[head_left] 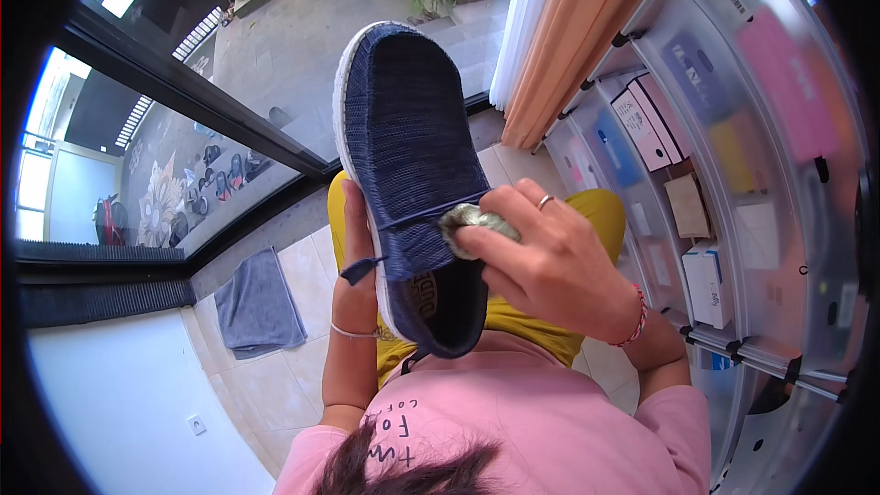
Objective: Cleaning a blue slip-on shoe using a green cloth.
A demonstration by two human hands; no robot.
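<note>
A navy slip-on shoe (408, 128) with a white sole edge is held up in front of my chest, toe pointing away from me. My left hand (357, 231) grips it along its left side; the thumb lies against the sole edge, and the other fingers are hidden behind the shoe. A dark lace end (360, 268) hangs out on that side. Between the fingers of my right hand (550, 261) is a crumpled pale-green cloth (461, 220), pressed against the upper by the elastic lace, just above the shoe's opening.
A folded grey towel (259, 302) lies on the tiled floor to the left. Clear plastic storage drawers (733, 165) curve along the right, with boxes inside. Ahead are a glass door with a black frame (183, 82) and an orange curtain (573, 37). More footwear (229, 179) sits outside.
</note>
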